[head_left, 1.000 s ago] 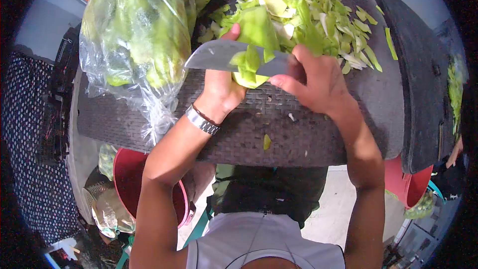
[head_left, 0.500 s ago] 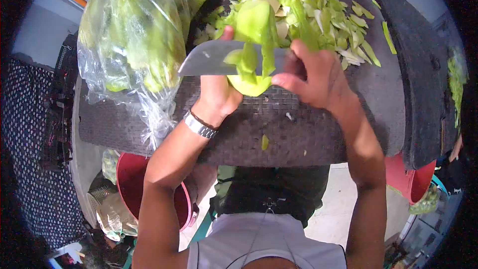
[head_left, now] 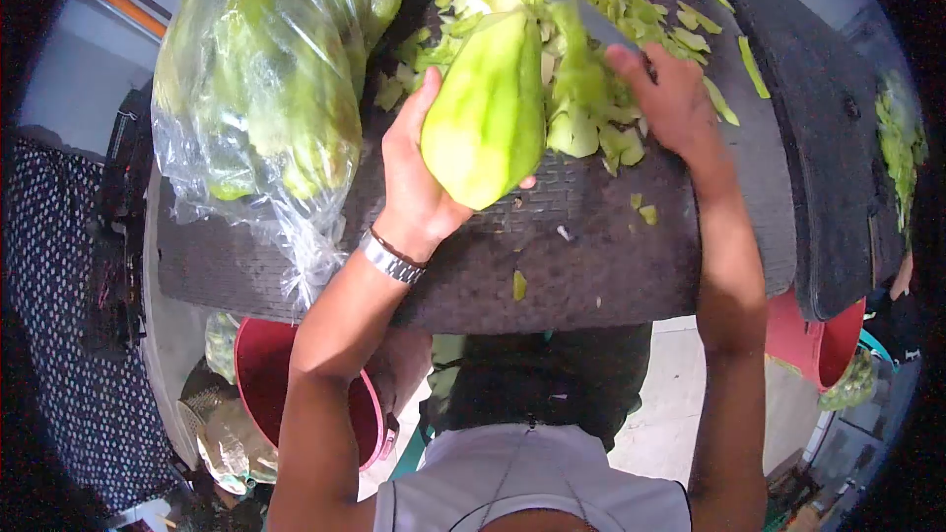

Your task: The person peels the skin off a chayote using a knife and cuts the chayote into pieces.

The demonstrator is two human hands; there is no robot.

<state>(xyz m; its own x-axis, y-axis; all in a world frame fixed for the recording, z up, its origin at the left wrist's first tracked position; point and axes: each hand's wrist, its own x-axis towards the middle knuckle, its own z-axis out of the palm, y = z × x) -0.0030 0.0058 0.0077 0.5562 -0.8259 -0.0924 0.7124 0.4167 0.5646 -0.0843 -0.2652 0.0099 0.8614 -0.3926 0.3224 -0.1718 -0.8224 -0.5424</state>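
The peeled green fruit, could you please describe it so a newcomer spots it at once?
Above the dark, textured tabletop, the left hand, wearing a silver watch at the wrist, holds the bright green, pear-shaped fruit. Unlike the fruits in the clear plastic bag, it is unwrapped; unlike the loose green peelings, whole.

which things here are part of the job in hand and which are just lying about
Part of the job:
peeled green fruit in the left hand
knife in the right hand
peelings on the dark tabletop
clear bag of green fruit, probably

Seemingly just lying about:
patterned cloth
orange bar
left red bucket, though its use is unclear
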